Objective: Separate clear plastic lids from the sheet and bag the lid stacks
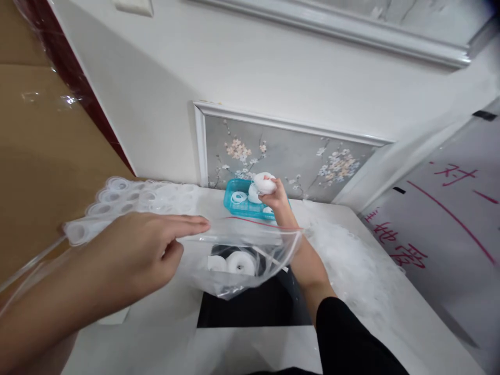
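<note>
Rolls (264, 183), white, small, stacked: right hand (273, 195) grips them over the far blue basket (234, 207), w/ more rolls lying inside it. Fingers closed around the stack, thumb side toward cam, wrist bent up a bit.

Bag (238, 250) is clear plastic w/ a red zip line at the mouth, hanging just near of the basket over a black pad (250, 307). Two rolls already sit at its bottom. Left hand (144, 255) pinches the near-left lip of the bag betw. thumb and fingers, index stretched flat along the rim, palm down. Forearm comes in from the near left, low over the table (390, 312).

Right arm reaches far, forearm passing right beside the bag's right edge, black sleeve at the elbow near bottom of frame.

To do it well, IMO: keep the bag mouth pulled wide and level w/ the left pinch so the lip doesn't fold shut; keep grip firm on the stack so the rolls don't split apart; wrist should clear the right rim, since the forearm is already touching or nearly touching the plastic there.

Left of the bag: bubble-type clear tray sheet (125, 198). Right: crumpled clear film (351, 260) on the table.
</note>
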A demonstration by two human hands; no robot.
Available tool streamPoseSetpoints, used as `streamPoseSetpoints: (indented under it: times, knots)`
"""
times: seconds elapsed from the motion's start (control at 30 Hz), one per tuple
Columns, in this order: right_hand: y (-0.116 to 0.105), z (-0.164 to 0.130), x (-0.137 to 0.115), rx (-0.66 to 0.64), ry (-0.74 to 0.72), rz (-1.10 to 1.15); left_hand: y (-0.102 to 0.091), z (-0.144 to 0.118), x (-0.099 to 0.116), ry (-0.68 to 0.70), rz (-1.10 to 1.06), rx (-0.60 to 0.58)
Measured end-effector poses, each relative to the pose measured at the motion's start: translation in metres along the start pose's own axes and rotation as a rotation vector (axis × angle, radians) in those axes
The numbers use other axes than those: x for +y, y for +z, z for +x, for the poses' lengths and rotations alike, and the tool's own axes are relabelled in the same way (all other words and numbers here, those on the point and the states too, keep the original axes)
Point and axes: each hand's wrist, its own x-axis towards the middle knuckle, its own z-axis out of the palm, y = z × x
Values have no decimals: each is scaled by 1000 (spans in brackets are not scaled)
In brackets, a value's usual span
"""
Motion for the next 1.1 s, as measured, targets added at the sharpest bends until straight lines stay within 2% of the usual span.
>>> streamPoseSetpoints:
  times: [0.07, 0.23, 0.37, 0.47, 0.53, 0.73, 0.97, 1.1]
  knots:
    - [-10, -25, -3, -35, -1, 63, -4, 8, 5, -57, -39, -47]
    - [-29, -77, -2, -100, -46, 150, -18, 22, 27, -271, -60, -278]
    - [-32, -107, 0, -109, -130, 238, -27, 29, 42, -351, -44, -339]
    - [-30, -122, 0, -135, -131, 301, -31, 34, 50, -400, -8, -380]
    - [-28, -128, -1, -134, -99, 338, -34, 36, 54, -387, 16, -380]
    - [-23, -139, -9, -21, 1, 453, -42, 37, 64, -360, 0, -386]
    - [-29, -141, -11, -220, -94, 601, -43, 39, 67, -351, 4, -391]
    - [-29, -137, -14, -262, -105, 511, -45, 37, 67, -351, -2, -395]
